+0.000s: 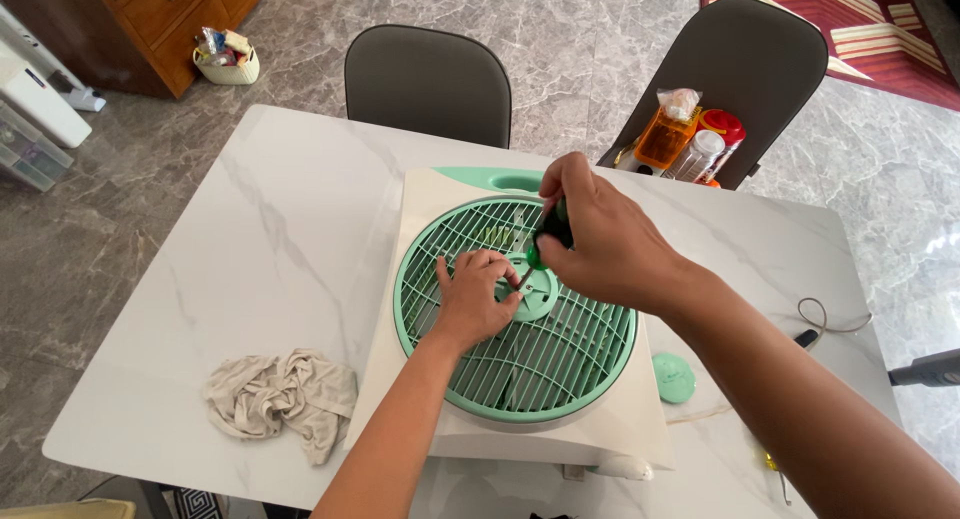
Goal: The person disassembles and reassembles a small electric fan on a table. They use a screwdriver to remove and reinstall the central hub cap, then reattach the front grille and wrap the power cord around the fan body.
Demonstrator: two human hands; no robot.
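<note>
A white box fan (420, 309) lies flat on the marble desk (280, 239), its round green grille (560, 359) facing up. The right hand (600, 239) has its fingers wrapped tight around a green-handled screwdriver (550, 234), tip angled down at the hub in the middle of the grille. The left hand (472, 297) rests on the grille just left of the hub, fingers curled and pressed against the bars beside the tip. To my eye the danger is the tip slipping off the screw head, since it leans rather than standing straight; it could jab the fingers right beside it. A small green cap (674, 377) lies loose on the desk to the right, near the edge, and might roll off. A crumpled cloth (282, 399) sits at the near left
</note>
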